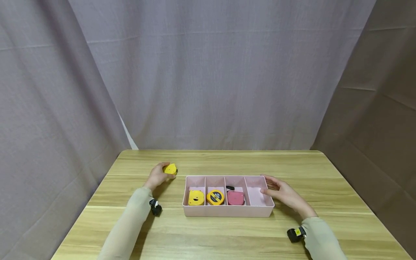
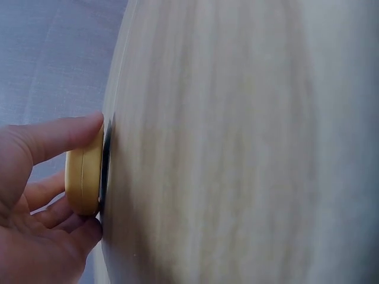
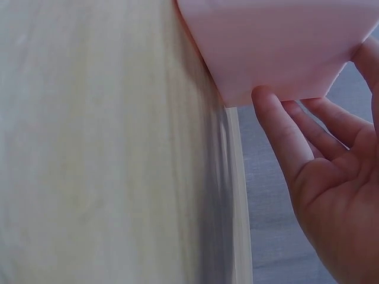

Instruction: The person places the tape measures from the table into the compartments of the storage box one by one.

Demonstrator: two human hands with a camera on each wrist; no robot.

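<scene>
A pink divided tray [image 1: 227,211] sits mid-table with a yellow tape measure [image 1: 196,198], a yellow-and-blue one [image 1: 215,197] and a pink one [image 1: 235,198] in its three left compartments; the rightmost compartment [image 1: 256,196] holds nothing. My left hand [image 1: 158,175] grips another yellow tape measure [image 1: 170,168] on the table left of the tray; in the left wrist view thumb and fingers pinch its yellow body [image 2: 83,177]. My right hand [image 1: 282,193] rests with straight fingers against the tray's right end [image 3: 278,47].
The wooden table [image 1: 214,236] is ringed by grey curtain on all sides. Its far edge runs just behind the tray, with bare wood in front of the tray and to the right.
</scene>
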